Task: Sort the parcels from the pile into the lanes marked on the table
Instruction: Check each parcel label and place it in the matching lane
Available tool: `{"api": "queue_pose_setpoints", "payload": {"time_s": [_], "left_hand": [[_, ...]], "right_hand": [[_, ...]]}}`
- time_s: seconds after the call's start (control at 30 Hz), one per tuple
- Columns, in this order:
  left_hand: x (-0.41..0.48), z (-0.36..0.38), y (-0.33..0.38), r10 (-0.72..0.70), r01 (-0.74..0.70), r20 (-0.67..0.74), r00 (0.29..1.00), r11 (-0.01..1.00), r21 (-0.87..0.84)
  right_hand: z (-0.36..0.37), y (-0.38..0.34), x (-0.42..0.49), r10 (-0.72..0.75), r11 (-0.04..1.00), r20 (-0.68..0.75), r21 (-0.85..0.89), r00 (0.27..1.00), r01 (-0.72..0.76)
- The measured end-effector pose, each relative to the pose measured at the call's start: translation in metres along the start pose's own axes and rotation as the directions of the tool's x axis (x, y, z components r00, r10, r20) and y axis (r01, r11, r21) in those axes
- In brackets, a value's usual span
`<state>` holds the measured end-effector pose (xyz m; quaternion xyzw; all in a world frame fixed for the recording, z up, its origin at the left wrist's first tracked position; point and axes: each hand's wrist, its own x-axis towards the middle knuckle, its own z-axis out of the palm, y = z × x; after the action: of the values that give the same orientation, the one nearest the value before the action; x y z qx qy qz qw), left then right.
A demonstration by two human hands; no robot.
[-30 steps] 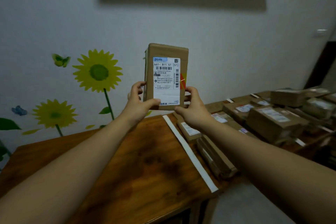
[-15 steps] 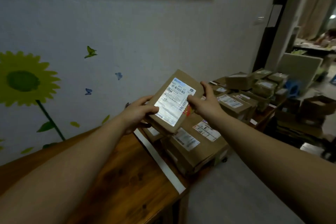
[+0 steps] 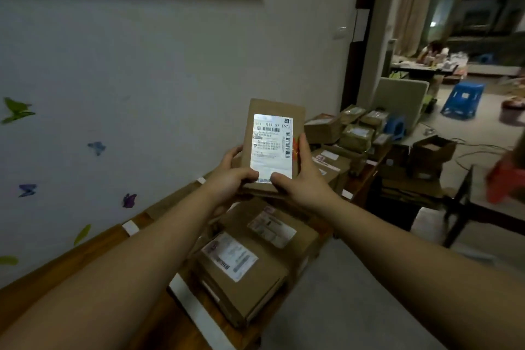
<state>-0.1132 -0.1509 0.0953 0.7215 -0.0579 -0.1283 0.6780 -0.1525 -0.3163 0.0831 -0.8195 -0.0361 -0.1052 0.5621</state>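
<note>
A flat brown cardboard parcel [image 3: 274, 111] with a white shipping label is held upright above the table, label toward me. My left hand [image 3: 231, 179] grips its lower left edge and my right hand [image 3: 304, 182] grips its lower right edge, thumbs on the label's bottom. Below it, two labelled parcels [image 3: 241, 273] lie on the wooden table [image 3: 71, 270] between white tape lane strips [image 3: 193, 310]. Further along the table sits a pile of several brown parcels [image 3: 355, 131].
The white wall with butterfly stickers [image 3: 96, 148] runs along the table's far side. To the right are open floor, cardboard boxes [image 3: 429, 153], a dark frame [image 3: 460, 207], a blue stool [image 3: 463, 99] and, far off, a seated person [image 3: 431, 51].
The view has swung right along the table. The parcel, tilted flat half a second ago, now stands upright again over lanes further right; both hands kept hold of it.
</note>
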Motion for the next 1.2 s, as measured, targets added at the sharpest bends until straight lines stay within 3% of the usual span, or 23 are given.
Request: {"api": "queue_pose_setpoints", "payload": {"time_s": [0.3, 0.47, 0.7, 1.2], "left_hand": [[0.093, 0.173, 0.014, 0.019, -0.019, -0.001, 1.000, 1.000, 0.008], [0.138, 0.232, 0.036, 0.059, -0.059, -0.005, 0.998, 0.998, -0.003], [0.206, 0.259, 0.067, 0.123, -0.120, -0.049, 0.991, 0.991, 0.061], [0.394, 0.252, 0.083, 0.118, -0.085, -0.197, 0.973, 0.982, 0.170]], "right_hand": [[-0.180, 0.070, 0.054, 0.009, 0.992, 0.011, -0.129, 1.000, -0.008], [-0.253, 0.089, 0.090, 0.010, 0.983, 0.025, -0.183, 1.000, -0.005], [-0.293, 0.103, 0.167, -0.055, 0.977, 0.019, -0.206, 0.998, 0.058], [-0.318, 0.145, 0.381, -0.156, 0.951, 0.210, -0.233, 0.965, 0.204]]}}
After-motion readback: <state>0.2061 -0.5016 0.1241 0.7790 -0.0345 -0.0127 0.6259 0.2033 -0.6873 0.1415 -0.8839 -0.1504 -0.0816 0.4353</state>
